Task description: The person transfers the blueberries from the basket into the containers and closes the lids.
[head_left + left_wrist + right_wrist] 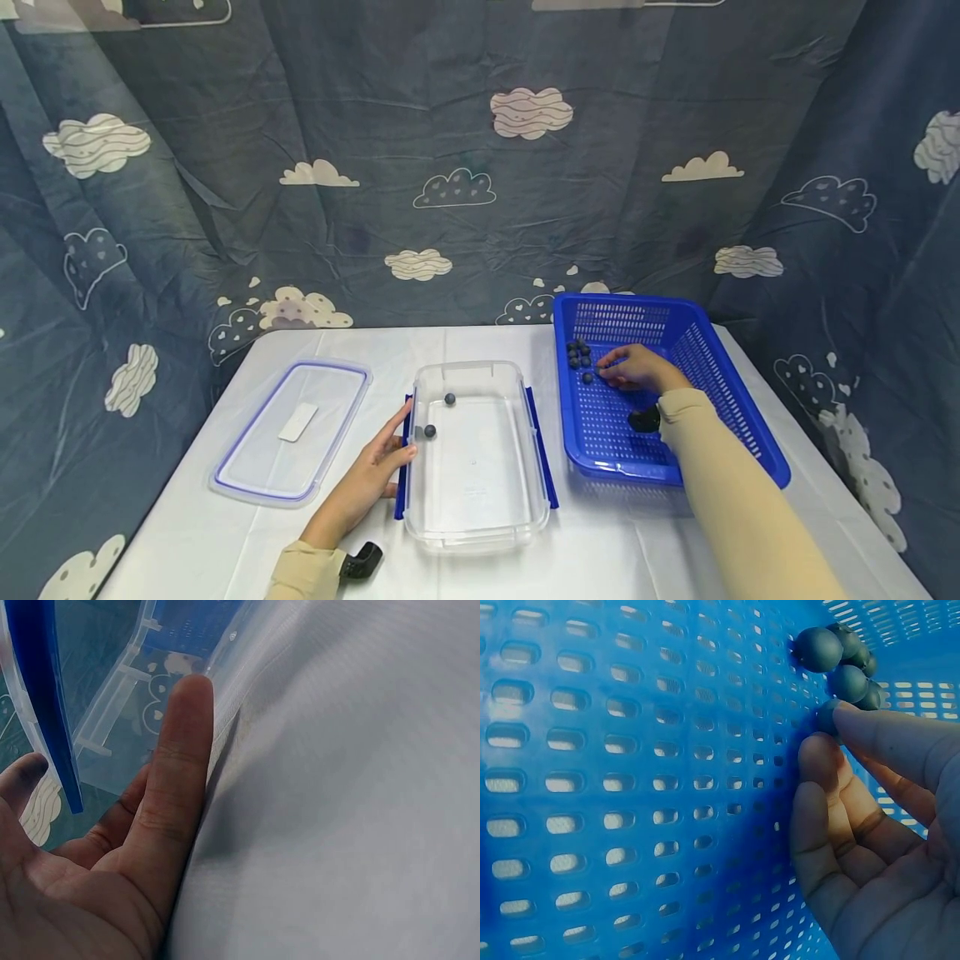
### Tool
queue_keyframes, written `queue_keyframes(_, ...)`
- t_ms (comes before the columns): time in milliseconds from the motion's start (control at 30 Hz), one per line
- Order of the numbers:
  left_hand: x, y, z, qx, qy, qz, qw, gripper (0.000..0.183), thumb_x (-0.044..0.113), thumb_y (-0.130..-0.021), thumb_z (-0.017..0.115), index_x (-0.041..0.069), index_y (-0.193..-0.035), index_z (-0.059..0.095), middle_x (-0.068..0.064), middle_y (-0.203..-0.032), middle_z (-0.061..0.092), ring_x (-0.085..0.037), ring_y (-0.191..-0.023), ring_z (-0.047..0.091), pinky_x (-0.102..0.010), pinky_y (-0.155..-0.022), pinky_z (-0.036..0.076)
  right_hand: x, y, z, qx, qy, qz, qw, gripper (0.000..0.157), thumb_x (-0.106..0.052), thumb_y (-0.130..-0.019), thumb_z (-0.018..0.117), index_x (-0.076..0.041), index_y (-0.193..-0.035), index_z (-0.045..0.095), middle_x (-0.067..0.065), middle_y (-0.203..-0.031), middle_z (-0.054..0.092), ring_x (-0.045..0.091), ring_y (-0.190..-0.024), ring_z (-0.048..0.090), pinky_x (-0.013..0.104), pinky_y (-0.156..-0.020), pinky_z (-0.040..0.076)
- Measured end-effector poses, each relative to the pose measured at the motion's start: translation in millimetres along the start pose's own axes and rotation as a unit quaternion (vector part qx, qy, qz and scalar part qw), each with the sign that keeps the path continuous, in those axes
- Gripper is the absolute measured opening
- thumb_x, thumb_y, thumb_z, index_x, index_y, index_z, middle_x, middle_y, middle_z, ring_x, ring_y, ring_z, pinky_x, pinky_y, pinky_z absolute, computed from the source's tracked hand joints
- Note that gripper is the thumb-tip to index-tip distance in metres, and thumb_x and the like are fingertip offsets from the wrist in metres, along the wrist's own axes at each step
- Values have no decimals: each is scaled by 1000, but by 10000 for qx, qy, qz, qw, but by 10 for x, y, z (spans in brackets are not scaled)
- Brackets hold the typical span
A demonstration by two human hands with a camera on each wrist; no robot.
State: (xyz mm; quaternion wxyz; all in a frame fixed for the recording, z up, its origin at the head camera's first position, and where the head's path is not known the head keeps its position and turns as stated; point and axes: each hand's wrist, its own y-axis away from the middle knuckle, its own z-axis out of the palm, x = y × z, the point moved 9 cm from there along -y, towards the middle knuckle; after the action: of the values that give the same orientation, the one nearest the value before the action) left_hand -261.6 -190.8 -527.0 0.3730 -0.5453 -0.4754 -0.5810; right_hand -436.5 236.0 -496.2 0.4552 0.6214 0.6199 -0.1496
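Inside the blue perforated basket (pixel 615 450), my right hand (pixel 636 367) pinches a blueberry (pixel 827 718) between thumb and fingertips. Several other blueberries (pixel 819 649) lie close by, clustered at the basket's left side. My left hand (pixel 367 475) rests against the left side of a clear plastic container (pixel 480 537), its fingers fairly straight beside the blue side latch (pixel 45 697). Two blueberries, one farther back (pixel 450 399) and one nearer the left wall (pixel 430 431), sit in the container. In the left wrist view the container is only partly visible.
A clear lid (pixel 288 472) with a blue seal lies flat on the white-covered table (pixel 600 550), left of the container, with a white label (pixel 298 422) on it. Behind the table hangs a dark cloud-patterned cloth (pixel 450 100). The basket's raised walls surround my right hand.
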Motion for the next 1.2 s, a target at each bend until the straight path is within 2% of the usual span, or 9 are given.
queue_keyframes(300,16,13,9,-14,-27,42,10000,74,28,-111,60,41,-172,20,-27,-136,47,-23,-101,60,-39,-75,64,-27,-18,18,-101,-103,-199,9997,30,-6,-105,65,13,-128,61,1,-94,70,14,-86,67,26,-75,59)
queue_keyframes(600,23,17,9,-35,-32,73,10000,74,29,-111,59,41,-172,20,-28,-136,47,-23,-102,61,-41,-76,65,-48,7,23,-220,-38,-171,9996,26,-8,-107,63,10,-125,62,4,-97,71,15,-89,68,29,-80,61)
queue_keyframes(900,15,12,4,-21,-31,68,10000,74,29,-111,60,42,-172,21,-27,-135,47,-23,-102,61,-40,-75,65,-113,-3,35,-323,-358,-375,9981,29,-8,-106,65,11,-127,61,-2,-91,70,10,-85,66,22,-73,58)
queue_keyframes(1067,10,9,6,-30,-13,62,10000,74,30,-111,60,42,-172,20,-27,-137,46,-22,-102,61,-40,-76,65,-135,10,13,-291,-423,-393,9979,28,-9,-106,65,10,-126,61,0,-94,70,11,-87,67,24,-77,59)
queue_keyframes(1200,9,8,4,-11,1,45,10000,74,29,-110,60,42,-172,20,-28,-138,46,-23,-102,63,-41,-76,65,-194,21,-8,-223,-261,-478,9983,32,-14,-108,65,9,-129,61,5,-102,71,15,-93,67,25,-80,59)
